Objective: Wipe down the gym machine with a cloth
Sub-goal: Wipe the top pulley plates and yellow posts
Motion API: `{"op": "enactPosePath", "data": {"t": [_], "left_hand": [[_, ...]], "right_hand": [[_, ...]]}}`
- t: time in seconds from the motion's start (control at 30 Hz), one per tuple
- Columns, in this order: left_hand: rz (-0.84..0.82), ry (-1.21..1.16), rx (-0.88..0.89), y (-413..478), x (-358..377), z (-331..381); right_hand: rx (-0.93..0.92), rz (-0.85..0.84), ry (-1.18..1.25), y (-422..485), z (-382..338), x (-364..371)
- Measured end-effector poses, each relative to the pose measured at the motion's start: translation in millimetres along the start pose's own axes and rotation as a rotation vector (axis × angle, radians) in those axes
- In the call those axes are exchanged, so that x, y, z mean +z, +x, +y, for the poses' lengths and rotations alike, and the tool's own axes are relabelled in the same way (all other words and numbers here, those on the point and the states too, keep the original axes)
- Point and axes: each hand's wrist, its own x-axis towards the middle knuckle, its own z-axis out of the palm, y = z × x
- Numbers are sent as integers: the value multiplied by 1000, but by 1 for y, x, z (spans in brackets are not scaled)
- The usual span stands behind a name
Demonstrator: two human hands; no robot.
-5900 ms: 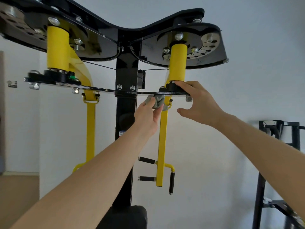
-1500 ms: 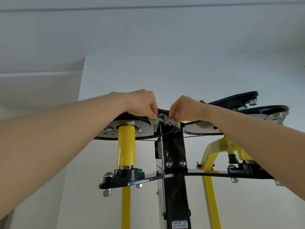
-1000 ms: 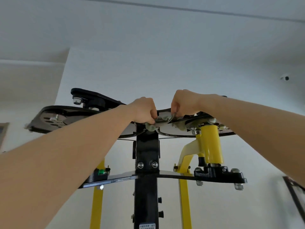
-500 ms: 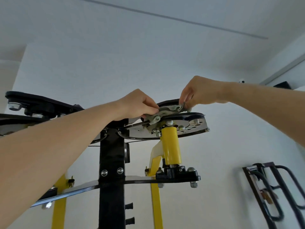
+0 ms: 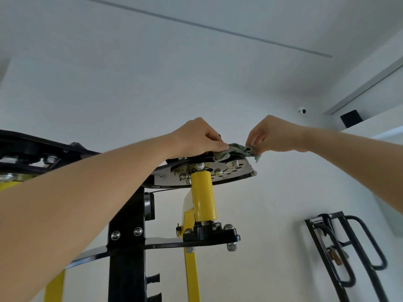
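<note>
**A:** Where is the cloth right now?

**B:** The grey-green cloth [image 5: 230,151] is bunched on the top edge of the round plate [image 5: 163,176] at the head of the gym machine [image 5: 126,247], right of centre. It spans the gap between the two hands. The left hand [image 5: 196,138] pinches its left end between thumb and curled fingers. The right hand [image 5: 269,136] nips the right end in its fingertips, and a loose corner hangs past the rim.

**A:** So it's the plate's upper face being wiped?

**B:** That's my reading. The upper face is hidden from down here, so the work has to go by feel.

**A:** How would you do it well?

**B:** I'd hold the cloth taut between both pinches and press it flat against the metal, not let it ride as a wad. Then I'd draw it round the rim like a strap, so the top and the edge are cleaned together. The hanging corner is best tucked in, because it could catch on the bolts [image 5: 200,165] under the plate.

**A:** What sits around it?

**B:** A yellow sleeve [image 5: 204,197] runs down from the plate to a black bracket. The black upright [image 5: 126,275] stands to its left, and a twin plate [image 5: 26,149] is at the far left. A black rack [image 5: 327,216] leans on the wall at the right, and a dome camera [image 5: 302,110] sits high up.
</note>
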Motion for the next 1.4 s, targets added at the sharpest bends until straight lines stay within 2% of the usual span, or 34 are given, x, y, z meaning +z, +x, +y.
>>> {"op": "enactPosePath", "data": {"t": [0.2,0.43,0.53,0.7,0.8,0.87,1.0,1.13,1.27,1.3,1.4], "left_hand": [[63,56,12,-25,-18,-20],[86,140,-103,-57,-41,-52],[166,26,-119,-69,-39,-61],[331,-415,-198,-79,-30,-74],[469,-581,-225,-73,-35,-70],[531,-591,-202,-70,-44,-65],[486,-614,-111,-80,-54,-69],[420,-668,-80,-101,-50,-76],[474,-694,-161,-124,-39,-82],[480,-734,-215,-130,-32,-84],[487,-799,-438,-144,-2,-97]], "right_hand": [[-119,70,210,-4,-20,16],[-311,143,166,9,-73,49],[-365,151,163,13,-93,60],[-386,213,149,22,-109,74],[-309,384,271,32,-112,73],[-247,425,414,39,-116,69],[-155,142,694,40,-130,73],[-158,-98,806,36,-137,85],[-256,-267,602,30,-138,87],[-292,-244,506,28,-138,87],[-388,16,179,29,-133,86]]}}
